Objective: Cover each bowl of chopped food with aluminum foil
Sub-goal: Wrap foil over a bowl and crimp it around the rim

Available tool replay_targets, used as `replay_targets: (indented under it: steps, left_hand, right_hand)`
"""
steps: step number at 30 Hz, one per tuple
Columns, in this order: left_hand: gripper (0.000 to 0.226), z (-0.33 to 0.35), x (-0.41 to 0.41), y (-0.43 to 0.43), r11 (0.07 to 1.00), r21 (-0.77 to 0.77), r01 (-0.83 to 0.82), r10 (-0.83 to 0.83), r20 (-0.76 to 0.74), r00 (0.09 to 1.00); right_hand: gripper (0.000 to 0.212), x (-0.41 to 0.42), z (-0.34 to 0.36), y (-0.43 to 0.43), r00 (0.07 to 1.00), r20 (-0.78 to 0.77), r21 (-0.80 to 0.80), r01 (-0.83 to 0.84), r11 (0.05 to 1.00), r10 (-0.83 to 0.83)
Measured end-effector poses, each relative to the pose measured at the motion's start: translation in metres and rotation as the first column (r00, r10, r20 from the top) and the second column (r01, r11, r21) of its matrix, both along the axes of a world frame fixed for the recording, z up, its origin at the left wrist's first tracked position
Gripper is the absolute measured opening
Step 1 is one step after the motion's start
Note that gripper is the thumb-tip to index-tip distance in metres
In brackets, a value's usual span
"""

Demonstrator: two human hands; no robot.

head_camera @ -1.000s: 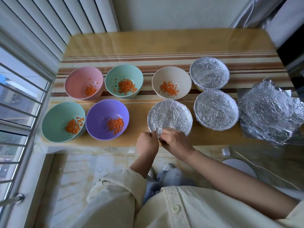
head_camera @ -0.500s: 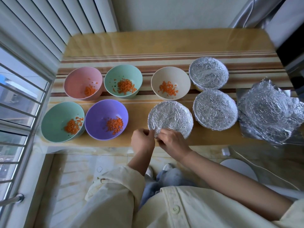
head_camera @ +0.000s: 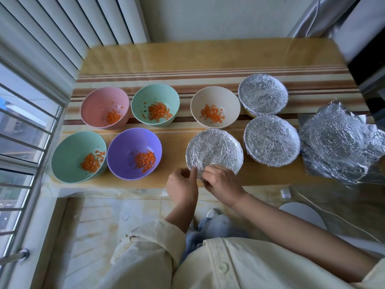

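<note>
I'm looking down at both hands working the near rim of the foil-covered bowl point(head_camera: 214, 149), which sits in the near row of the table point(head_camera: 187, 57), right of centre. The left hand point(head_camera: 182, 184) pinches the crinkled foil edge with thumb against curled fingers. The right hand point(head_camera: 221, 181) is just beside it, fingers curled onto the same edge. To the right I see a second covered bowl point(head_camera: 270, 139), and a third covered bowl point(head_camera: 263, 94) beyond it. Uncovered, each with chopped orange bits inside: the cream bowl point(head_camera: 215, 107), the far green bowl point(head_camera: 155, 104) and the pink bowl point(head_camera: 104, 107) in the far row, the purple bowl point(head_camera: 134, 153) and the near green bowl point(head_camera: 78, 156) at left. Crumpled foil sheets point(head_camera: 341, 142) lie at the right end
</note>
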State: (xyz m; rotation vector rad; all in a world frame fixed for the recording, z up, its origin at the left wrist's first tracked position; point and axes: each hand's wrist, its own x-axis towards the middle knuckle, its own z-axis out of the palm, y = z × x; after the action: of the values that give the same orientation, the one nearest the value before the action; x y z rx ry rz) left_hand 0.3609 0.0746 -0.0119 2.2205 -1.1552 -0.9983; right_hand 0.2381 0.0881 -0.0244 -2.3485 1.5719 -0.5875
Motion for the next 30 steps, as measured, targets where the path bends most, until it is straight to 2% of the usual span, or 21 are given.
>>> replay_targets:
  steps: [8,11,15,22,27,30]
  left_hand:
    - [0.017,0.005,0.001,-0.012,0.998,0.054,0.018,-0.019,0.029,0.999]
    - [0.021,0.004,0.002,-0.008,0.998,0.062,-0.028,0.030,-0.035,0.999]
    - [0.030,0.000,-0.001,0.001,0.997,0.073,-0.032,0.037,-0.079,0.996]
    - [0.018,-0.001,0.001,-0.011,0.993,0.112,-0.020,0.036,-0.139,0.990]
    - [0.039,-0.002,0.002,-0.004,0.993,0.114,0.023,-0.007,-0.141,0.990]
    - [0.030,-0.002,0.001,0.000,0.994,0.107,0.012,0.002,-0.138,0.990]
  right_hand:
    - [0.016,0.001,-0.003,-0.002,0.999,0.036,0.018,0.005,1.000,-0.006]
    - [0.013,0.001,0.001,-0.002,0.999,0.039,-0.012,0.003,1.000,-0.003]
    - [0.025,0.002,0.004,0.000,0.998,0.061,-0.018,-0.002,1.000,0.003]
    - [0.022,0.003,0.001,-0.003,0.998,0.062,0.011,0.028,1.000,-0.028]
    - [0.020,0.006,0.002,-0.002,0.994,0.091,0.031,0.063,0.998,-0.065]
    - [0.023,0.007,0.002,-0.002,0.995,0.069,0.038,0.066,0.997,-0.068]
